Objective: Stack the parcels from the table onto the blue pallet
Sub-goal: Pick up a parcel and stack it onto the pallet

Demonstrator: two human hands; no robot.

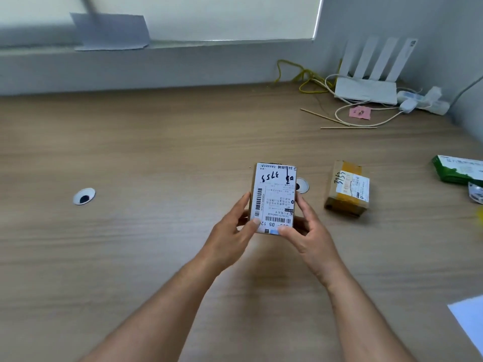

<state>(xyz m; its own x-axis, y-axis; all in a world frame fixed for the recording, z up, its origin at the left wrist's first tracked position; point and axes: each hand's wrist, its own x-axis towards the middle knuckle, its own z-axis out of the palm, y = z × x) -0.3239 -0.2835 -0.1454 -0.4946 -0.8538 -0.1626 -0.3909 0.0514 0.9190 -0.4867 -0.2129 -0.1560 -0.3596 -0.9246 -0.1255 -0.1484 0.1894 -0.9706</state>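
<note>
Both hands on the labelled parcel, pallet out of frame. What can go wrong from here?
1. The left hand and right hand hold only the near end of the labelled parcel. Its far end is unsupported, so it may tip or slip.
2. The blue pallet is not in view, so the carry probably needs a turn with that grip.
3. The taped parcel lies near a green pack and might be overlooked.

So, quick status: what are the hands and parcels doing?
Left hand, right hand both gripping the labelled parcel. Taped parcel sits on table, to the right. Blue pallet not in view.
</note>
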